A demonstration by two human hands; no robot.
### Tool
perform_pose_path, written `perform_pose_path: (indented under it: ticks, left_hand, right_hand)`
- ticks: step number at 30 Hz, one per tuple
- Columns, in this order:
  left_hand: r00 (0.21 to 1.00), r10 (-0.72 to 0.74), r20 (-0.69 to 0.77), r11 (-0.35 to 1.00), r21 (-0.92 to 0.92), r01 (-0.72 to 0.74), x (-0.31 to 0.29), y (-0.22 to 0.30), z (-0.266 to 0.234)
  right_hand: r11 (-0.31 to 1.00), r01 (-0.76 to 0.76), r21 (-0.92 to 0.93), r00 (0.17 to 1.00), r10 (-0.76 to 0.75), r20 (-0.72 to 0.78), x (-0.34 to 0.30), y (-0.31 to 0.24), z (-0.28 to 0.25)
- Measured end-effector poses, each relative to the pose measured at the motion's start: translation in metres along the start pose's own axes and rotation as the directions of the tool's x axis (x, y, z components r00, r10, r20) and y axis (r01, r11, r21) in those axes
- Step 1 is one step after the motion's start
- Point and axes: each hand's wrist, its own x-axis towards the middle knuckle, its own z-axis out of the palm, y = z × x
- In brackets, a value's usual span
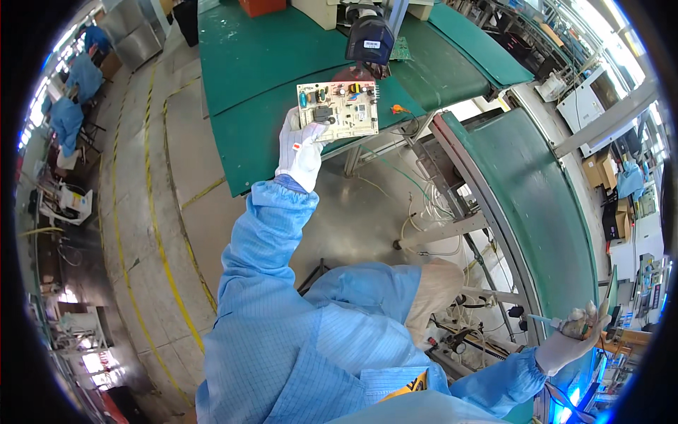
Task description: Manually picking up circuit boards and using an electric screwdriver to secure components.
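My left hand (301, 152), in a white glove, grips the lower left corner of a cream circuit board (344, 126). The board is held over the edge of a green-topped bench (254, 127), its component side showing. Capacitors, coils and a row of pins stand up from it. Just beyond the board is a dark scanner-like device (370, 39) on a mount. Far to the right, my gloved right hand (565, 348) reaches out beside a curved green conveyor belt (533, 191). Its fingers are bent around something small and pale that I cannot make out.
A green circuit board (401, 49) lies behind the scanner-like device. An orange-red bin (263, 6) stands at the bench's far end. Hoses and cables (431, 205) hang under the conveyor frame. Several people in blue (67, 120) work at the far left, past yellow floor lines (150, 162).
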Motion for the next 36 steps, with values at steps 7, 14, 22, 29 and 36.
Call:
perform_pose_path:
  ticks: [7, 14, 22, 29, 36]
  left_hand:
    - [0.999, -0.045, -0.027, 0.998, -0.04, 0.044, 0.012, -0.004, 0.005]
    - [0.998, -0.067, -0.007, 0.978, -0.196, 0.064, 0.019, -0.009, -0.001]
    - [0.988, -0.145, -0.056, 0.93, -0.348, 0.117, 0.035, -0.02, 0.001]
    - [0.985, -0.151, -0.081, 0.906, -0.409, 0.105, 0.052, -0.025, 0.017]
    - [0.985, -0.159, -0.06, 0.883, -0.456, 0.115, 0.052, -0.026, 0.021]
  right_hand:
    - [0.815, -0.375, 0.442, 0.888, 0.453, -0.082, 0.003, -0.038, 0.016]
    - [0.743, -0.439, 0.505, 0.857, 0.515, -0.012, 0.006, -0.025, 0.005]
    - [0.723, -0.456, 0.519, 0.845, 0.534, -0.002, 0.006, -0.03, 0.006]
    - [0.852, -0.336, 0.401, 0.906, 0.408, -0.108, 0.001, -0.032, 0.01]
    - [0.712, -0.468, 0.523, 0.826, 0.563, -0.026, 0.005, -0.026, -0.002]
